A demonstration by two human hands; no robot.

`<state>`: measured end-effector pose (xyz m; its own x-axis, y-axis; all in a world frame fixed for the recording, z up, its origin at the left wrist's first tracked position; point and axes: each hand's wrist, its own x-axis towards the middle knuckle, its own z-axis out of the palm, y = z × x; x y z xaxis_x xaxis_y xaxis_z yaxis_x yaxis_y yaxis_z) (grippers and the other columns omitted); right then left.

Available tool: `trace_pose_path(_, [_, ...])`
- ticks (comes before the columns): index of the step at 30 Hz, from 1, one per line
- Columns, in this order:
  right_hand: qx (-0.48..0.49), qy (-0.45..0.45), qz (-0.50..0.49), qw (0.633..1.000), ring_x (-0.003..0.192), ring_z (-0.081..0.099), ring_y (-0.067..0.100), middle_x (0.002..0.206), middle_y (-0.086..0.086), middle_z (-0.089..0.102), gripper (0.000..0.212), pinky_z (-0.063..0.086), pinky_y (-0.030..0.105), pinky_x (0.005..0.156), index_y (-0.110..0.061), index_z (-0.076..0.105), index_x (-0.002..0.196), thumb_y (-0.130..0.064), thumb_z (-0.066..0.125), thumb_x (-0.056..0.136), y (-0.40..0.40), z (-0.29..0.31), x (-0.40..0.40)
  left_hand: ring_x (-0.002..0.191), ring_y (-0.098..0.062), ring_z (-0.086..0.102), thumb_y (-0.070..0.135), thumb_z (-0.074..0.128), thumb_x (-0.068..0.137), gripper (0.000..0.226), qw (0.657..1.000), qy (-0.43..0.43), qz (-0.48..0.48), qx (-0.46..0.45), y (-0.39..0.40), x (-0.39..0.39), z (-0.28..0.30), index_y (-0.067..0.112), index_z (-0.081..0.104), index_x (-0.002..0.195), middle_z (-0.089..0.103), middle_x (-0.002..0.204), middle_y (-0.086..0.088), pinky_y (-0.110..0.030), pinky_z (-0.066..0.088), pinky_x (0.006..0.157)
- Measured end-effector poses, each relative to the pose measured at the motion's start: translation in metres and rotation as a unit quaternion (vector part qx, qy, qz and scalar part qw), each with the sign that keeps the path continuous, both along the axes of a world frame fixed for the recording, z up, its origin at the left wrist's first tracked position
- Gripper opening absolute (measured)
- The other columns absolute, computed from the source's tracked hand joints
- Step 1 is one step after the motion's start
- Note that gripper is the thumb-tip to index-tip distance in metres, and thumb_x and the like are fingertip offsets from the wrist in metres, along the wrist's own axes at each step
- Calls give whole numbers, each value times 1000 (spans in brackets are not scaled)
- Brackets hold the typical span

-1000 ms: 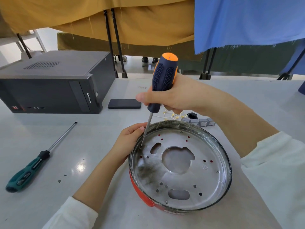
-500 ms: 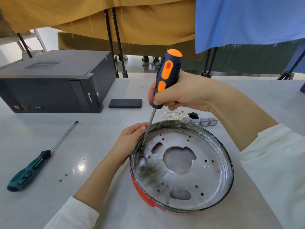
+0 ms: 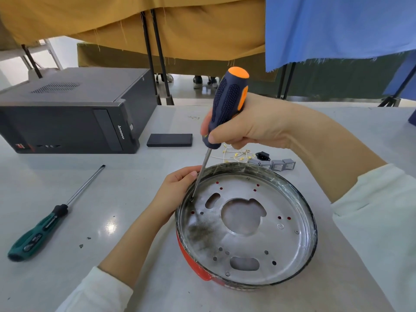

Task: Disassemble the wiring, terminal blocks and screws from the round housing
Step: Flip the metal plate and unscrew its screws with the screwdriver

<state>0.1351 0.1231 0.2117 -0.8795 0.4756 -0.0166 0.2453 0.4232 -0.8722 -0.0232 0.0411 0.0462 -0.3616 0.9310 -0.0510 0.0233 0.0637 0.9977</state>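
The round housing point(image 3: 299, 251), a metal dish with a red outer wall, lies open side up in front of me. My right hand point(image 3: 249, 129) grips a blue and orange screwdriver point(image 3: 227, 104) nearly upright; its tip sits on a screw point(image 3: 191, 199) at the dish's left inner edge. My left hand point(image 3: 177, 188) holds the housing's left rim. Behind the dish lie loose white wires with brass terminals point(image 3: 236, 154), a black socket point(image 3: 263, 156) and grey terminal blocks point(image 3: 276, 165).
A green screwdriver point(image 3: 45, 224) lies on the table at left, with small dark bits point(image 3: 84, 242) near it. A black computer case point(image 3: 67, 113) and a flat black slab point(image 3: 170, 140) sit at the back left. Yellow and blue cloths hang behind the table.
The screwdriver handle has turned in my right hand, the orange stripe showing on different sides. Its tip stays on the same screw and my left hand stays on the rim.
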Motion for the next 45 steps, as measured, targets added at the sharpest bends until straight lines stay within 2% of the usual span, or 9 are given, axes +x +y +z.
trace_pose_path(4, [-8, -1, -22, 1000, 48, 34, 10, 59, -4, 51, 4, 30, 20, 43, -9, 61, 81, -8, 65, 83, -2, -3, -1, 96, -10, 70, 19, 49, 99, 33, 1000, 1, 1, -1, 1, 0, 0, 38, 75, 95, 75, 101, 7, -19, 52, 75])
trace_pose_path(8, [142, 14, -104, 984, 38, 38, 2, 43, -13, 41, 40, 31, 10, 38, -19, 50, 64, -50, 68, 82, -9, -8, -5, 97, -9, 69, 21, 49, 100, 33, 1000, 8, -1, -1, 1, 0, 0, 40, 74, 96, 74, 102, 8, -23, 52, 79])
trace_pose_path(16, [20, 2, -21, 1000, 49, 41, 10, 61, 2, 54, 5, 38, 20, 45, -9, 65, 78, -4, 65, 81, -3, -4, 2, 94, -10, 70, 17, 48, 100, 30, 1000, -3, 4, -1, 1, 0, 1, 33, 74, 99, 75, 100, 6, -16, 54, 70])
trace_pose_path(19, [-10, 5, -19, 1000, 64, 47, 11, 80, 5, 62, 17, 42, 18, 51, -18, 71, 76, -4, 63, 80, -3, -6, 4, 94, -11, 70, 17, 49, 99, 30, 1000, 0, 5, -4, 1, 0, 1, 33, 74, 99, 75, 99, 6, -19, 53, 74])
trace_pose_path(21, [26, -2, -34, 999, 60, 42, 11, 73, 1, 58, 3, 39, 19, 50, -12, 68, 82, -12, 66, 83, -7, -8, 2, 94, -11, 70, 19, 49, 99, 28, 1000, 1, 7, -6, 1, 0, 0, 32, 74, 100, 75, 100, 6, -23, 53, 77])
trace_pose_path(26, [143, -13, -70, 987, 47, 42, 3, 67, -1, 60, 33, 34, 10, 43, -11, 64, 82, -44, 68, 84, -12, -13, -5, 95, -11, 70, 19, 49, 100, 28, 1000, 5, 5, -4, 1, 0, 1, 32, 73, 101, 75, 100, 6, -22, 53, 76])
trace_pose_path(30, [109, -35, -68, 991, 38, 33, 8, 43, -11, 41, 23, 31, 17, 38, -12, 56, 72, -27, 71, 81, -9, -10, -5, 96, -11, 70, 19, 49, 99, 28, 1000, 9, 4, -4, 0, 0, 2, 33, 73, 100, 74, 101, 6, -25, 52, 81])
trace_pose_path(39, [-8, -31, -18, 999, 45, 34, 9, 54, -3, 48, 13, 26, 20, 43, -5, 61, 84, 6, 58, 77, -9, 0, -20, 96, -14, 69, 21, 51, 98, 25, 1000, 10, 11, -9, 1, 1, 1, 33, 72, 101, 75, 99, 5, -27, 53, 82])
trace_pose_path(45, [43, -27, -38, 998, 39, 37, 3, 48, -13, 54, 28, 30, 14, 37, -17, 60, 68, -37, 65, 87, -19, -2, -24, 97, -17, 69, 21, 53, 97, 24, 1000, 4, 12, -10, 2, 0, -1, 34, 73, 98, 75, 99, 2, -32, 54, 86])
